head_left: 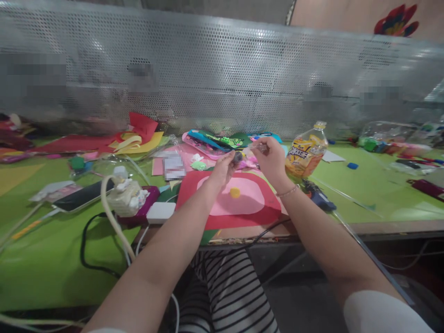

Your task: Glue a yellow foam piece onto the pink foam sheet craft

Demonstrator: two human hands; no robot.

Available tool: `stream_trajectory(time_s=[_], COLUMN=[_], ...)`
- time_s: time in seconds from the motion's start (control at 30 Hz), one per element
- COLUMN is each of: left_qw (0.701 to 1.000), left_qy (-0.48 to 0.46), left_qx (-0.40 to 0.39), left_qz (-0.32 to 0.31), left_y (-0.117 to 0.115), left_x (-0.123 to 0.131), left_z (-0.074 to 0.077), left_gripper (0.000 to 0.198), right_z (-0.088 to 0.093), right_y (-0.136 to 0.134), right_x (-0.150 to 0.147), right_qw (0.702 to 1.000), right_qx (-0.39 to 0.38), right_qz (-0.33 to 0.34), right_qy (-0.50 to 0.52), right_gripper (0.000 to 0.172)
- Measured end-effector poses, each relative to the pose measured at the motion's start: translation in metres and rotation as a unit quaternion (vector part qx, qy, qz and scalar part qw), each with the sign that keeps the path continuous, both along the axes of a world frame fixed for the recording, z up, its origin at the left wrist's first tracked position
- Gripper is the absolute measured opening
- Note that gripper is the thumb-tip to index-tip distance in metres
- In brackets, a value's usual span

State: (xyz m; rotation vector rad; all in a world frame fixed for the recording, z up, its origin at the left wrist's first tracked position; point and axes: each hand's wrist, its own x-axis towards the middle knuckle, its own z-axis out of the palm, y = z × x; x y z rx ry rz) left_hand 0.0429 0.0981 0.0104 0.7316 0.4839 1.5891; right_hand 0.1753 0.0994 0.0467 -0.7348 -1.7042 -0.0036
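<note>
Both my arms reach out over a green table. My left hand (225,169) is closed in a pinch on a small dark round piece (237,157). Just to its right, my right hand (269,159) is closed around something small and clear that I cannot make out. The two hands meet above a red felt sheet (263,194) that carries a pink shape (243,199) with a small yellow dot (235,192).
A flat pink case (204,144) with coloured felt bits lies behind the hands. An orange-labelled plastic bottle (305,152) lies at the right, a glue gun (317,194) beside it. A phone (83,194), cables and a wrapped bundle (126,196) sit at left. A perforated metal screen (222,78) walls the back.
</note>
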Motion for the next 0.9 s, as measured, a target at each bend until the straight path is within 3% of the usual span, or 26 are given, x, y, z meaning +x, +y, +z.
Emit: stream_trajectory(time_s=[0.13,0.47,0.67,0.9], left_qw=[1.0,0.999,0.999,0.999], left_qy=[-0.003,-0.021,0.002,0.009], left_qx=[-0.008,-0.035,-0.012,-0.033], left_qz=[-0.025,0.002,-0.039,0.008], left_y=[-0.0072,-0.0014,-0.0093,-0.0008], left_x=[0.0048,0.0001,0.0045,0.0027], left_z=[0.0059,0.0036,0.0086,0.0022], left_gripper=[0.013,0.013,0.013,0.015], right_z=[-0.0047,0.0041,-0.0027,-0.0019], right_y=[-0.0033,-0.0027,-0.0049,-0.0022], right_x=[-0.0063,0.0018,-0.005,-0.0025], right_qw=[0.998,1.0,0.998,0.999], right_qx=[-0.007,0.008,-0.004,-0.004], right_qz=[0.03,-0.009,0.022,0.019], right_qy=[-0.049,-0.017,-0.06,-0.051], right_gripper=[0.009,0.01,0.01,0.008])
